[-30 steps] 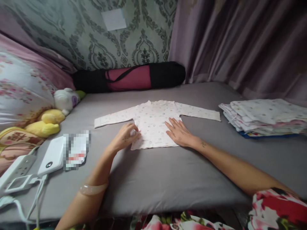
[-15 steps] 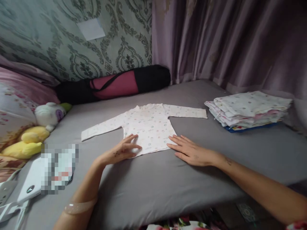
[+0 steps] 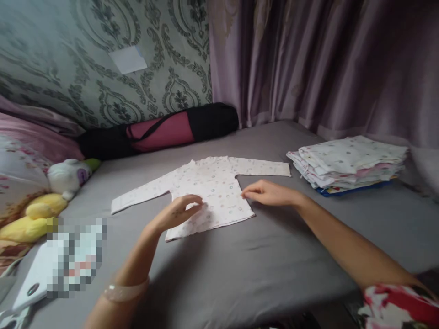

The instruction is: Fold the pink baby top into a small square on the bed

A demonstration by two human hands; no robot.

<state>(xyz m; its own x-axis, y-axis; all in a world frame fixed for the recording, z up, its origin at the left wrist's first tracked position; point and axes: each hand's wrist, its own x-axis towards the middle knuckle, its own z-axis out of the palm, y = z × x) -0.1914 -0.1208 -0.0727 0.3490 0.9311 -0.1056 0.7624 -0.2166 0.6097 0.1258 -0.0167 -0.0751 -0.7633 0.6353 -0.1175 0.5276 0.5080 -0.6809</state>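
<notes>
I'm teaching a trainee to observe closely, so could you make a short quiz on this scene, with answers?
1. True or false: both sleeves of the patterned shirt are folded in over its body.
2. Multiple choice: where is the pile of folded clothes? A) left of the shirt; B) on top of the shirt; C) right of the shirt.
3. Fill in: the bracelet is worn on the person's ____.

Key:
1. False; they stretch outward, one to each side.
2. C; the right hand is nearer to it than the left hand.
3. Left arm.
</notes>
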